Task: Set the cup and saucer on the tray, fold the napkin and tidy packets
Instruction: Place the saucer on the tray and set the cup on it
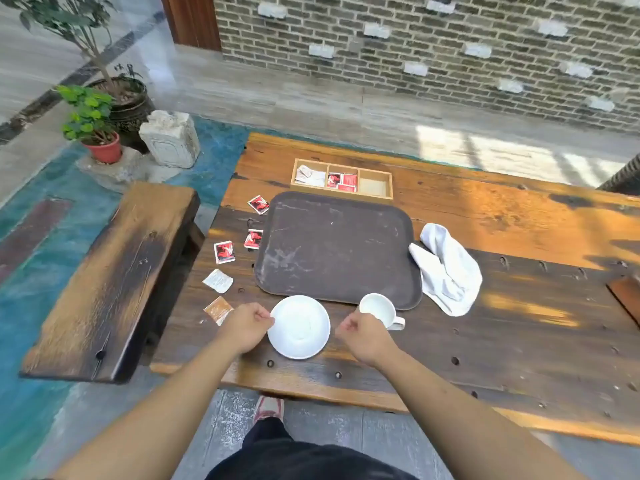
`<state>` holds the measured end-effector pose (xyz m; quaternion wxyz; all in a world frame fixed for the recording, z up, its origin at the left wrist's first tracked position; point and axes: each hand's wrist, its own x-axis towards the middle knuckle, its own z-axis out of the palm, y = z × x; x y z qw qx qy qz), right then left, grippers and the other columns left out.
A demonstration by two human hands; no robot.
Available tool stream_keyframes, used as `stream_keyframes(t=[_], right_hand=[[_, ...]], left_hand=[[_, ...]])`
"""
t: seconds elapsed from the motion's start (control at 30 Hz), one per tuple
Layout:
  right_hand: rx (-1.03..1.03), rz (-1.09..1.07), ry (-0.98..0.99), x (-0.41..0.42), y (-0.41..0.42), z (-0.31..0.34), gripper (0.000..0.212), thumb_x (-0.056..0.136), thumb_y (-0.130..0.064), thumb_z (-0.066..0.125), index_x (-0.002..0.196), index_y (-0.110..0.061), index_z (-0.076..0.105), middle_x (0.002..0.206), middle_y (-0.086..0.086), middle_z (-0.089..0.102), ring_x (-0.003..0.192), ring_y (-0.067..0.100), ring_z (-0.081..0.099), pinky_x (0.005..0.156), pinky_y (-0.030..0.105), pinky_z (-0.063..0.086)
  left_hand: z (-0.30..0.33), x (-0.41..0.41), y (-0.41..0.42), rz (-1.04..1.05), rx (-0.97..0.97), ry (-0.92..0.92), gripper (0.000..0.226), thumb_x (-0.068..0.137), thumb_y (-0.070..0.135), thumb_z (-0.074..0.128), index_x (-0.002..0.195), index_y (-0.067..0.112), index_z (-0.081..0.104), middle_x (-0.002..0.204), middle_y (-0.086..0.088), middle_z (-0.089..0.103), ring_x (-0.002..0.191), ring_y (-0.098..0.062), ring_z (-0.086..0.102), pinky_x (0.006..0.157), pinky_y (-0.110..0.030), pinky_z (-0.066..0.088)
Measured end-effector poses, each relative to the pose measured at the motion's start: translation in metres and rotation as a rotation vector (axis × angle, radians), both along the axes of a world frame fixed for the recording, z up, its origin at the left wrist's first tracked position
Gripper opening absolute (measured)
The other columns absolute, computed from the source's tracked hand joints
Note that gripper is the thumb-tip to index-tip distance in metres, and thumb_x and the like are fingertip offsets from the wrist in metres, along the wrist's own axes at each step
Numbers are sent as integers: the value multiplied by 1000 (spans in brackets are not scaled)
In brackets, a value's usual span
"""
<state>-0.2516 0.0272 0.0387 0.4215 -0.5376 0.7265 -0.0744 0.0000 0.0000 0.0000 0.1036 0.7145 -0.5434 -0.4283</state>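
A white saucer (299, 327) lies on the wooden table (502, 306) near its front edge. My left hand (244, 327) is curled at the saucer's left rim, fingertips pinching it. A white cup (377, 310) stands right of the saucer, touching the tray's front edge. Curled into a fist, my right hand (362, 337) sits just in front of the cup and holds nothing. The dark tray (336, 244) is bare. A crumpled white napkin (446, 271) lies to its right. Loose packets lie left of the tray: red ones (224, 252), a white one (218, 280), a brown one (217, 309).
A wooden divided box (375, 187) behind the tray holds white and red packets; its right compartment is bare. A wooden bench (110, 282) stands left of the table. Potted plants (90, 116) and a stone block (171, 138) are on the floor beyond.
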Motion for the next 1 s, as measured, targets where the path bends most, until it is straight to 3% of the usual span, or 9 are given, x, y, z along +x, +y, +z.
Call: stream_keyframes(t=[0.17,0.33,0.37,0.43,0.5,0.53,0.7,0.83,1.0], right_hand=[[134,-162,-41,16,-13,-37,26,85,-16,62,62,-21,51,61,-7,50,67,17,48,57,23,39],[257,-392,-184,33,-23,-60,11,87,-7,64,95,-13,59,94,11,67,89,27,64,85,39,54],[280,-434,-213,36,-24,-64,14,88,-6,61,100,-12,59,98,12,68,90,29,67,85,40,57],[324,-505,-267,43,-25,-63,10,92,-5,56,94,-14,60,85,10,69,72,23,68,62,30,58],[359,-559,-296,46,-27,-63,16,94,-1,52,90,-13,61,73,9,64,56,16,59,43,20,49],[367,-573,-289,48,-28,-62,16,95,0,51,91,-12,61,73,10,62,56,15,57,41,20,47],[364,-612,-296,53,-33,-57,19,95,0,50,83,-12,60,74,10,59,61,18,55,51,25,48],[324,-624,-306,56,-39,-51,13,92,-5,53,100,-8,63,93,17,68,78,23,64,72,36,60],[269,-605,-362,58,-57,-39,21,93,-7,53,110,-9,64,102,16,72,81,21,65,72,32,57]], left_hand=[[-29,6,-16,28,127,46,29,87,31,67,111,16,64,106,-3,69,101,-22,62,83,-27,43],[-45,8,-30,76,267,151,47,89,28,60,133,11,55,123,-10,66,111,-32,62,98,-43,49],[-47,8,-34,84,290,173,47,90,27,58,134,12,54,124,-9,65,111,-31,62,97,-44,51],[-51,8,-39,147,352,266,40,92,22,56,130,13,58,116,-7,66,104,-25,64,88,-40,56],[-53,8,-43,218,428,388,31,94,17,54,123,12,62,104,-5,69,95,-21,66,77,-33,56],[-53,8,-45,231,446,422,28,95,15,53,120,11,62,102,-6,70,94,-21,66,76,-32,55],[-50,13,-49,241,476,499,23,95,11,51,116,10,62,109,-15,70,103,-27,66,88,-38,56],[-43,21,-53,291,460,569,21,97,12,51,115,10,62,105,-12,71,90,-21,68,71,-29,56],[-30,31,-66,336,431,657,21,97,16,53,114,12,65,106,-9,72,95,-24,70,73,-29,58]])
